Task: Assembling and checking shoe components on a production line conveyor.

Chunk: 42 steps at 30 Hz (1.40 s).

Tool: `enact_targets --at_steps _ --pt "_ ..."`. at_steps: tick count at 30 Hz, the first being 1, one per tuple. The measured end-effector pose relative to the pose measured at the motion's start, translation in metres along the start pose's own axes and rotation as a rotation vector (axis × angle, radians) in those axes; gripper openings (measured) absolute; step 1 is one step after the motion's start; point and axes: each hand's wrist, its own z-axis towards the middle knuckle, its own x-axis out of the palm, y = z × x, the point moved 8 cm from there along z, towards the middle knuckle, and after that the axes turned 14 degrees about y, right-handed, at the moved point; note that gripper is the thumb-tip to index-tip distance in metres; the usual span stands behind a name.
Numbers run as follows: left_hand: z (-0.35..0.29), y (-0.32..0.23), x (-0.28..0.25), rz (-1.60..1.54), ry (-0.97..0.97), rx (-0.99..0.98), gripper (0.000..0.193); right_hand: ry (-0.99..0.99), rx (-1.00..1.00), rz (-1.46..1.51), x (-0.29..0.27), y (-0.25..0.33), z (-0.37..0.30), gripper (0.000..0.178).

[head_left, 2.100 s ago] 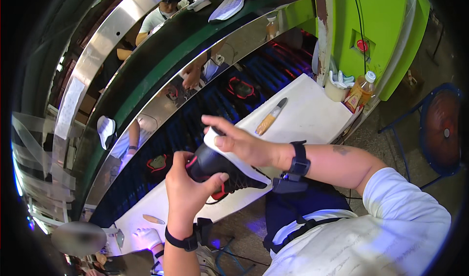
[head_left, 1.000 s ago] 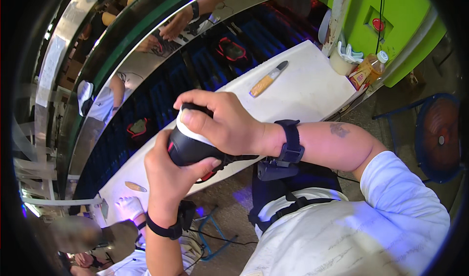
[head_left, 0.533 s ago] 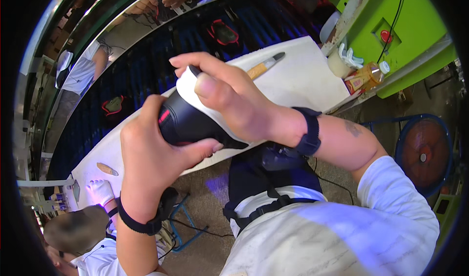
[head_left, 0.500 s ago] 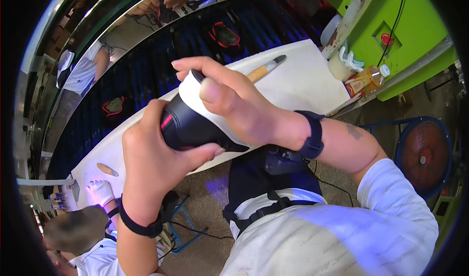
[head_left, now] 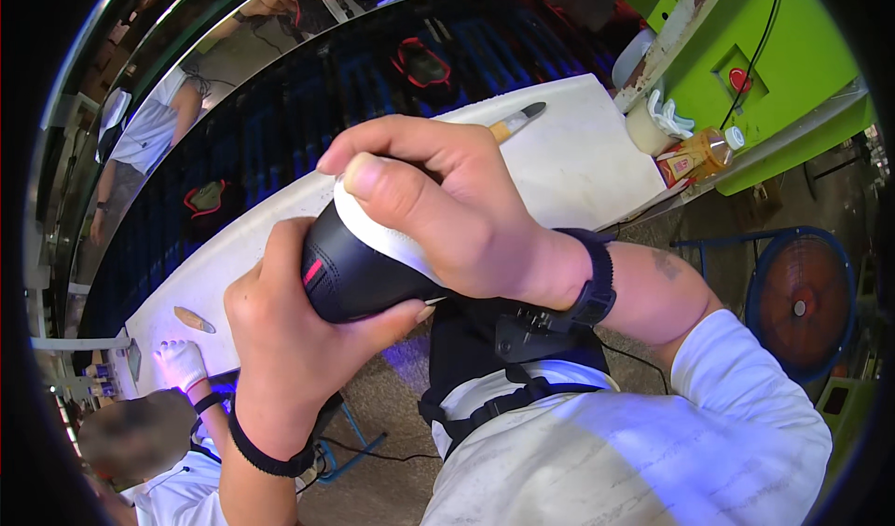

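Observation:
A black shoe (head_left: 364, 270) with a white sole (head_left: 378, 232) and a small red stripe is held tilted in front of me. My left hand (head_left: 294, 312) wraps round its black upper, with the thumb along the near side. Over the sole side, my right hand (head_left: 457, 209) is closed on the end of the shoe; its thumb presses on the white edge and its fingers curl over the far side. My palms and fingers hide part of the shoe.
Beyond the white ledge (head_left: 559, 167) runs a dark conveyor (head_left: 308, 107) carrying red-edged shoe pieces (head_left: 421, 63). A dark-tipped brush (head_left: 519, 121) lies on the ledge. To the right are a bottle (head_left: 697, 156), a tub (head_left: 650, 125) and a fan (head_left: 800, 304). A co-worker's gloved hand (head_left: 182, 363) is at left.
My right hand has drawn its fingers and thumb in over the end of the shoe, covering its tip. The shoe has turned slightly, showing more of its red stripe.

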Motion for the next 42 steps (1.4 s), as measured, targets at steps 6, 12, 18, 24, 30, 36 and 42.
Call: enact_targets --at_steps 6,12,18,24,30,36,42 --pt "0.022 -0.014 0.005 0.04 0.06 0.005 0.071 -0.021 0.032 -0.13 -0.019 0.004 0.001 0.032" --pt "0.03 -0.025 0.014 0.095 0.008 0.056 0.07 -0.122 -0.046 -0.247 -0.04 0.008 -0.01 0.028" --pt "0.002 -0.055 0.021 0.153 0.094 0.103 0.084 0.132 0.161 -0.057 -0.024 0.015 -0.038 0.095" --pt "-0.038 -0.089 0.032 0.433 0.008 0.173 0.058 0.173 0.239 0.029 -0.012 0.022 -0.078 0.099" --pt "-0.053 -0.098 0.033 0.556 -0.086 0.162 0.07 0.101 -0.01 -0.049 -0.014 0.03 -0.087 0.049" --pt "-0.05 -0.099 0.035 0.574 -0.132 0.208 0.06 0.279 0.022 -0.117 -0.013 0.03 -0.08 0.051" --pt "-0.044 -0.101 0.04 0.51 -0.075 0.286 0.071 0.508 0.083 -0.227 -0.013 0.034 -0.077 0.061"
